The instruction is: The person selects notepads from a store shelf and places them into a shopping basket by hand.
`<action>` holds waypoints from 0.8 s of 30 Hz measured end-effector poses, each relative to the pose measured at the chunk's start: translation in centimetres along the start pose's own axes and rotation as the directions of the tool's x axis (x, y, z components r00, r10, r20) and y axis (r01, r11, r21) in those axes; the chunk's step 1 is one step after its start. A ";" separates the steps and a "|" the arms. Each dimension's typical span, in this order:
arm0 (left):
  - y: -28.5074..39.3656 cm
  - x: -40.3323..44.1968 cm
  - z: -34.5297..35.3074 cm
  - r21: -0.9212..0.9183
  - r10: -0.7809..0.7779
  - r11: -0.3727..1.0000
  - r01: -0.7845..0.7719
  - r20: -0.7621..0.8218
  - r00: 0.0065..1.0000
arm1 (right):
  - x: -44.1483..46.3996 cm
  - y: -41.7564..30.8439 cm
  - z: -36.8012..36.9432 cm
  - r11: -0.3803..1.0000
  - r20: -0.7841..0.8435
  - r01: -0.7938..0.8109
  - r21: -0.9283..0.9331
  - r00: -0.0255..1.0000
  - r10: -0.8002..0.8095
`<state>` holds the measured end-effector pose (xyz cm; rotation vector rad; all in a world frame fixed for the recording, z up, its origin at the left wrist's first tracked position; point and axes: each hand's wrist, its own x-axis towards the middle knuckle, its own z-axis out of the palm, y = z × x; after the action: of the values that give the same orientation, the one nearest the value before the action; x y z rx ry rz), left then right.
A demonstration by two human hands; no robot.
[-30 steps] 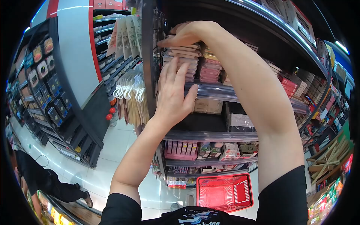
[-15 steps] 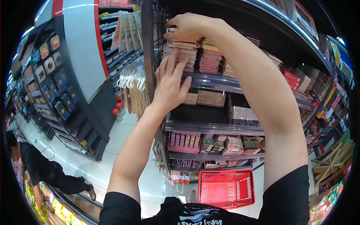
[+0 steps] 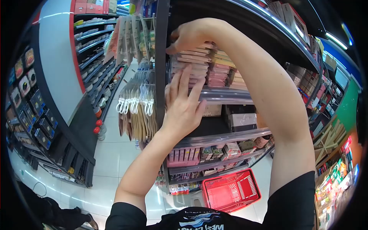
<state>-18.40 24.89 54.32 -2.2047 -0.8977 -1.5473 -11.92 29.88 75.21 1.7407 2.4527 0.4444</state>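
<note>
Left hand [image 3: 184, 106] lies against the front of a stack of thin packs [image 3: 197, 61], fingers slightly spread. Right hand [image 3: 191, 35] arches over the top of the same stack, at its far left end; whether its fingers grip a pack cannot be told. The stack stands on the shelf [image 3: 230, 94], at the left end. Pink packs [image 3: 218, 75] stand just to its right. A red basket [image 3: 231, 188] rests on the floor [image 3: 111, 157], near side.
</note>
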 end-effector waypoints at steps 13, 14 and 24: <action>0.0 0.0 0.1 -0.024 0.024 0.999 -0.024 -0.013 1.000 | -1.6 -0.7 1.3 0.991 -0.183 -0.080 0.108 0.978 0.099; 0.0 0.0 0.1 -0.016 0.021 1.000 -0.021 -0.006 1.000 | -2.0 -0.9 1.4 0.990 -0.182 -0.095 0.103 0.977 0.113; -0.2 -0.1 0.1 -0.051 0.025 0.998 -0.025 -0.007 1.000 | -2.2 0.1 2.3 0.995 -0.320 0.024 0.093 0.948 0.007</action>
<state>-18.45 25.06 54.16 -2.2365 -0.8342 -1.5820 -10.53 28.28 72.82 1.8191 2.7408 0.6674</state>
